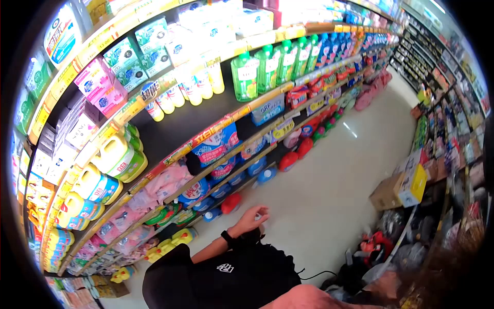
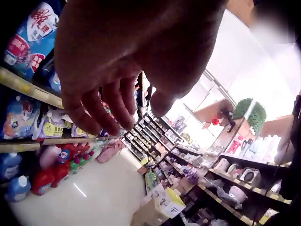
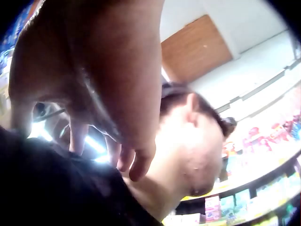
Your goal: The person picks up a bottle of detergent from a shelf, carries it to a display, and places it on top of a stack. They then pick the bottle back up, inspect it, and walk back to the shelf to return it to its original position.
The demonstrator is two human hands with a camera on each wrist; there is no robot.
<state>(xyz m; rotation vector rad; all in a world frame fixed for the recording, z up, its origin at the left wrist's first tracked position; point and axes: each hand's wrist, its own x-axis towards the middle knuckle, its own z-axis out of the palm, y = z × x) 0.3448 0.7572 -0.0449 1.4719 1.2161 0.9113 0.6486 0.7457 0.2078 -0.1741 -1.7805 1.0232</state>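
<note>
Over the floor beside the shelves, the left hand (image 1: 253, 216) is empty, a black band on its wrist. Its fingers (image 2: 106, 110) hang loosely bent in the left wrist view, touching nothing. The right hand (image 3: 89, 89) is close to a dark garment (image 3: 61, 188) and a person's neck (image 3: 162, 188), its fingers (image 3: 141, 162) loosely bent and pointing down. No object shows in it; whether its fingertips touch the garment is unclear. A blurred bare patch of skin at the head view's bottom edge cannot be identified further.
Curved shelves hold green bottles (image 1: 246, 77), yellow-capped jugs (image 1: 121, 157) and blue detergent bags (image 1: 216, 144). A cardboard box (image 1: 388, 191) stands on the floor (image 1: 329, 170) at right, near shelves and plastic-wrapped goods (image 1: 411, 255). Red bottles (image 1: 288, 161) stand low at the aisle's edge.
</note>
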